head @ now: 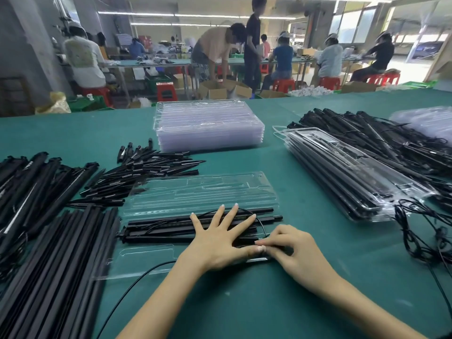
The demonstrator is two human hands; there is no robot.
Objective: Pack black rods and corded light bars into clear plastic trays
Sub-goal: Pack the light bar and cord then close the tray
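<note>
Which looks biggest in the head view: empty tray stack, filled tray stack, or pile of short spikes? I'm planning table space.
1. Filled tray stack, though it lies nearer.
2. and 3. Empty tray stack and pile of short spikes: too alike to rank.

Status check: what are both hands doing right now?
Left hand flat on black bars in open tray. Right hand pinching cord there. Nothing blocking.

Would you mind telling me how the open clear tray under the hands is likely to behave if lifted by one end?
The clear tray looks thin, so it would probably flex. The loaded rods might slide, since the lid half lies open.
</note>
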